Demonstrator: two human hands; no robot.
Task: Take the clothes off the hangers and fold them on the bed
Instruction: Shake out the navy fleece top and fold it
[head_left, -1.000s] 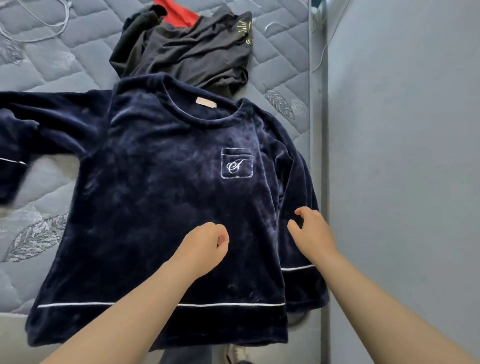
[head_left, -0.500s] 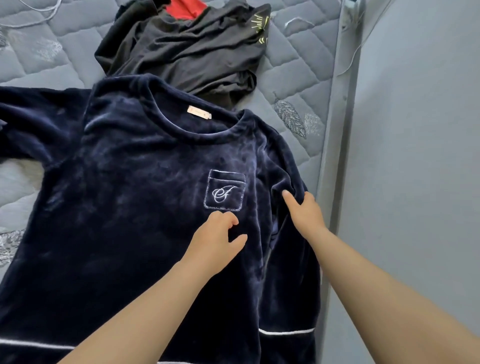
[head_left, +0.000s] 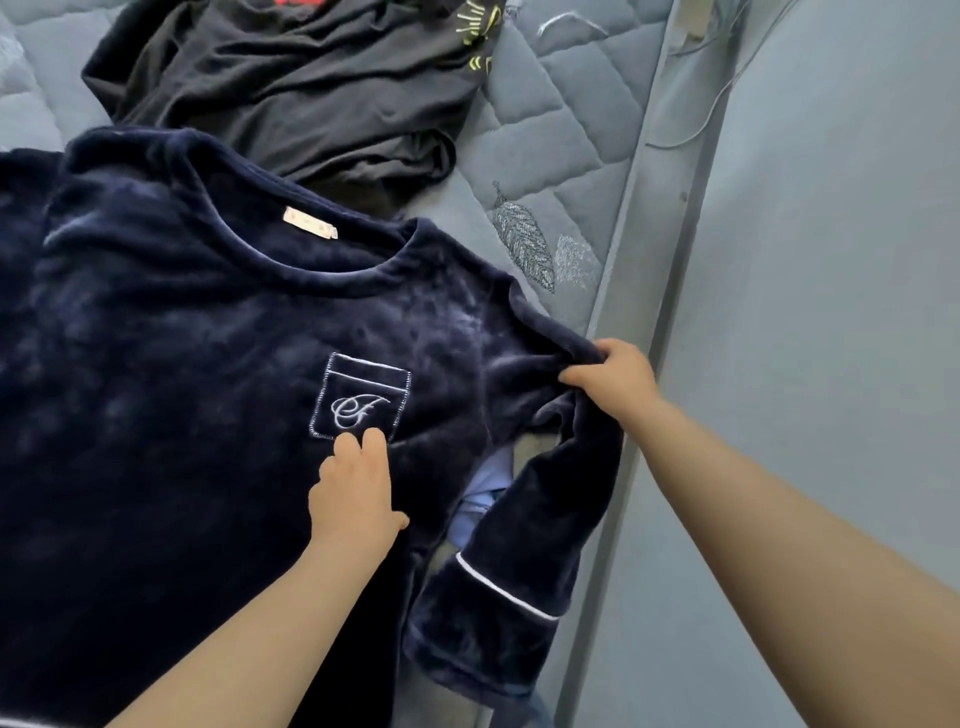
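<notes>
Bed (head_left: 550, 114) — right grip (head_left: 613, 375) tight on sleeve (head_left: 519, 587)

The navy velour top (head_left: 182, 389) in front of you is plush, its pile catching a soft, patchy sheen. Its chest pocket (head_left: 361, 397) is edged in white stitched thread; the cuff piping (head_left: 501, 590) at 5 o'clock looks smooth. At 12 o'clock the black garment (head_left: 291, 88) is thin, matt cloth. At 1 o'clock the mattress (head_left: 561, 156) is quilted, matt fabric.

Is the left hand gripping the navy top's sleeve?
No, the left hand presses on the navy top just below its pocket; the right hand grips the sleeve near the shoulder.
</notes>
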